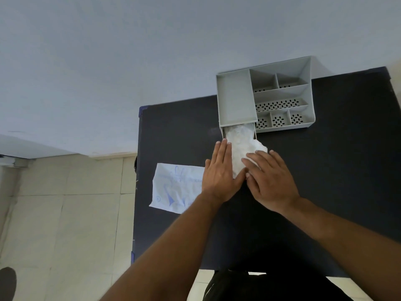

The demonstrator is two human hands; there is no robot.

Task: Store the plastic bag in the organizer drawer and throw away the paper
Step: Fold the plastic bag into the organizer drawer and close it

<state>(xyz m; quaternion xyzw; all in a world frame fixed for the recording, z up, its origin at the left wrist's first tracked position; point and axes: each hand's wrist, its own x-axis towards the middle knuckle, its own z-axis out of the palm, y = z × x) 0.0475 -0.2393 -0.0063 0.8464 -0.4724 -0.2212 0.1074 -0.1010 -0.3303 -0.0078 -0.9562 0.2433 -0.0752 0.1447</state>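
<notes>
While paper lies beside: both hands' flat, spread fingers on drawer's plastic bag.

The grey plastic compartment organizer sits at my dark tabletop's far edge. Its pulled-out drawer holds the crumpled clear plastic bag. The printed white paper sheet overhangs the left edge.

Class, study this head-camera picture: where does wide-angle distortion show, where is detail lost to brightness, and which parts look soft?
Head view: the dark table's edges splay and tilt, typical wide-angle distortion; the white plastic bag in the organizer drawer is nearly blown out, its folds hardly readable; the paper's blue print is pale and soft; both forearms blur toward the bottom edge; lighting is even, with only faint shadows under the left hand and right hand.
</notes>
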